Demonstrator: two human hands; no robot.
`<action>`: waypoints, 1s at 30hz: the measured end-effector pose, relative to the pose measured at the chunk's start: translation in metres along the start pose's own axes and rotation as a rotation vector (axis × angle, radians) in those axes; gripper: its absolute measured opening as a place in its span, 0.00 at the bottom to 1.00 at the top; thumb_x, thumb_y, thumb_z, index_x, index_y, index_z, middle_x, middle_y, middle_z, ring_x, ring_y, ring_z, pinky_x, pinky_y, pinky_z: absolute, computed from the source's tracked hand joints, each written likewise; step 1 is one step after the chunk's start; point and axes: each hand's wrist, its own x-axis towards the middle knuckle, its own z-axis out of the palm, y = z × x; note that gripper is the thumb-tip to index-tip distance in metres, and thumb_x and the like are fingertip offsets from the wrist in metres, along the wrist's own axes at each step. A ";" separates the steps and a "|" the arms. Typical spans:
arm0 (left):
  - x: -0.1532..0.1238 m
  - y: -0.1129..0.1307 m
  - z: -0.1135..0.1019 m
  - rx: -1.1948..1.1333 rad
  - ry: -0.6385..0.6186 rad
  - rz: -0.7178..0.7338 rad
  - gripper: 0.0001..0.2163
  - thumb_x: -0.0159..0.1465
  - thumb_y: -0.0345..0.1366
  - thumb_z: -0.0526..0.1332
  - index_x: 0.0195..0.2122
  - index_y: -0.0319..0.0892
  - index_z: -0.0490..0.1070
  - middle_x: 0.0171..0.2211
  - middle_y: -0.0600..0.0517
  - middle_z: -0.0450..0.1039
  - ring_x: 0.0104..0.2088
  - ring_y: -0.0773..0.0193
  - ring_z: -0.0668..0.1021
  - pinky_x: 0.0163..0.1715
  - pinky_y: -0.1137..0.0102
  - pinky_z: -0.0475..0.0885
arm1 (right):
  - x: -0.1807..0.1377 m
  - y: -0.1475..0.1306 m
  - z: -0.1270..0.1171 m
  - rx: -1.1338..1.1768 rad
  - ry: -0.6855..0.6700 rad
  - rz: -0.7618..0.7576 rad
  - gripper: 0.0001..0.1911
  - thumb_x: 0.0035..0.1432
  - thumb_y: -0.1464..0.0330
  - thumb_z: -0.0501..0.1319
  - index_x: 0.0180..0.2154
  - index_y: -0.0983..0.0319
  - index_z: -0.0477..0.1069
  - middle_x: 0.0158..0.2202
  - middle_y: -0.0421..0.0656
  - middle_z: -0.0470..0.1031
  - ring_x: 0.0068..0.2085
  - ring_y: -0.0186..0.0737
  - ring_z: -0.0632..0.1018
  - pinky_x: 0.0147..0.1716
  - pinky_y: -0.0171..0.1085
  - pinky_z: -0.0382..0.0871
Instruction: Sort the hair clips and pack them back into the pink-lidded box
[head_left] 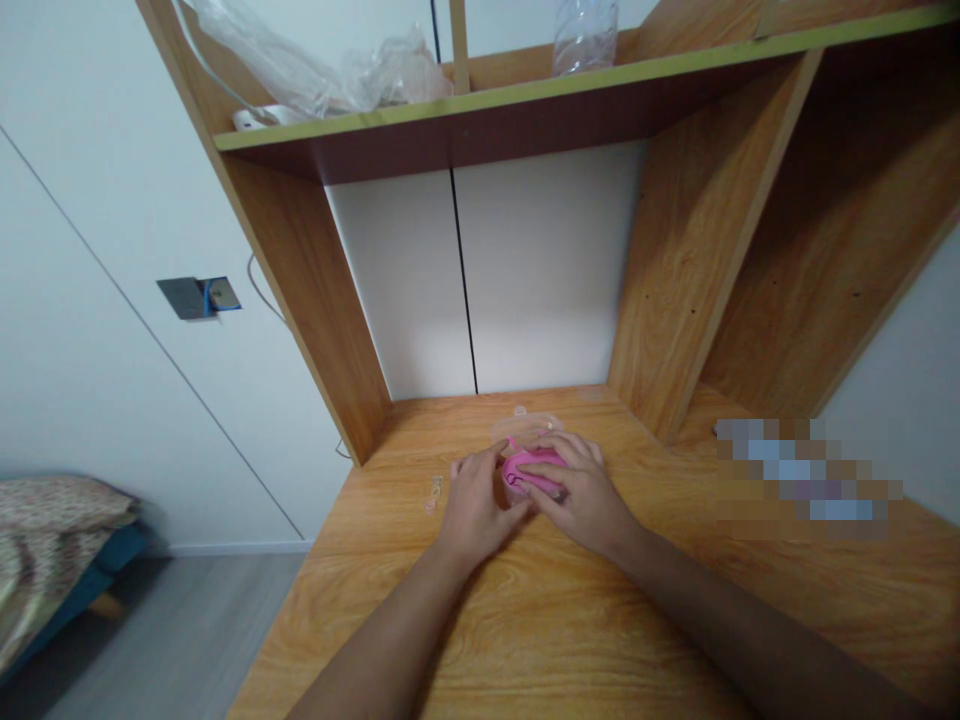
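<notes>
A smooth, bright pink oval object (534,468) sits between my hands on the desk. It appears to rest in or over a small clear plastic container (517,492), largely covered by my fingers. My left hand (480,500) curls round the container's left side, thumb at the front. Across the top and right side of the pink object lies my right hand (574,490), its fingers bent onto it. Just behind them is a clear, rounded plastic lid (517,428) with a small tab. Left of my left hand lie small pale orange and yellow loops (434,494), too small to identify.
The wooden desk (510,640) carries an upright shelf divider (675,300) at the right. A raised shelf (487,120) spans the back, holding clear plastic bags (322,75) and a plastic bottle (585,40). A blurred-out patch (810,475) covers something at right.
</notes>
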 end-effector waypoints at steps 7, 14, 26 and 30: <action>0.001 0.001 0.000 -0.003 0.007 -0.019 0.30 0.57 0.40 0.68 0.60 0.45 0.62 0.50 0.45 0.74 0.51 0.50 0.75 0.53 0.55 0.63 | -0.003 -0.004 -0.003 -0.043 0.000 -0.037 0.10 0.53 0.70 0.66 0.40 0.54 0.79 0.51 0.46 0.76 0.54 0.54 0.71 0.52 0.55 0.61; 0.001 0.002 -0.003 -0.018 -0.005 -0.031 0.31 0.55 0.37 0.70 0.60 0.46 0.62 0.50 0.45 0.75 0.51 0.49 0.75 0.53 0.54 0.62 | -0.005 -0.001 -0.002 -0.003 -0.013 -0.103 0.15 0.50 0.72 0.65 0.40 0.53 0.79 0.52 0.45 0.76 0.55 0.53 0.72 0.53 0.55 0.61; 0.002 -0.008 -0.002 0.000 0.043 -0.048 0.34 0.54 0.43 0.71 0.60 0.46 0.61 0.48 0.46 0.75 0.49 0.51 0.75 0.52 0.56 0.63 | -0.006 0.008 -0.001 0.027 -0.007 -0.068 0.18 0.53 0.71 0.64 0.47 0.54 0.77 0.50 0.47 0.76 0.54 0.54 0.72 0.53 0.55 0.63; 0.006 -0.022 -0.008 0.023 0.063 -0.082 0.35 0.52 0.41 0.72 0.59 0.46 0.62 0.47 0.47 0.76 0.48 0.51 0.75 0.53 0.55 0.62 | -0.008 0.020 0.002 0.031 0.035 -0.020 0.19 0.54 0.71 0.64 0.48 0.54 0.77 0.51 0.47 0.75 0.53 0.54 0.73 0.52 0.55 0.65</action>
